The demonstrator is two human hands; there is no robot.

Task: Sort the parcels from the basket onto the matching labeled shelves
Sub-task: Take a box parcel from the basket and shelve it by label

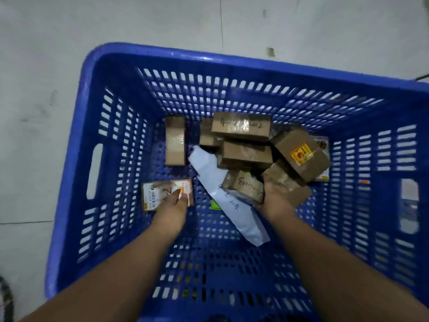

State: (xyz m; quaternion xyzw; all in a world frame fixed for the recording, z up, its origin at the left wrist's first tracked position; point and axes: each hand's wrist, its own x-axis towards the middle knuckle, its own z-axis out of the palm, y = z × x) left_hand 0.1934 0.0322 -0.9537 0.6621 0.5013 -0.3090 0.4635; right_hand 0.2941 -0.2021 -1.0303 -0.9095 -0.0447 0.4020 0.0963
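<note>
Two fingers (pixel 178 194) atop flat parcel (pixel 162 194).

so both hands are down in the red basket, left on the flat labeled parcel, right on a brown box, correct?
Nearly. The head view shows the basket is blue, not red. The left hand is on the flat labeled parcel, the right hand on a brown box.

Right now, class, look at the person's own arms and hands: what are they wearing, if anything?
Nothing shows on them. Both forearms are bare from the picture's bottom edge to the wrists: no sleeves, gloves, watch or bands. The left hand and right hand show no rings or markings, though the picture is soft.
</note>
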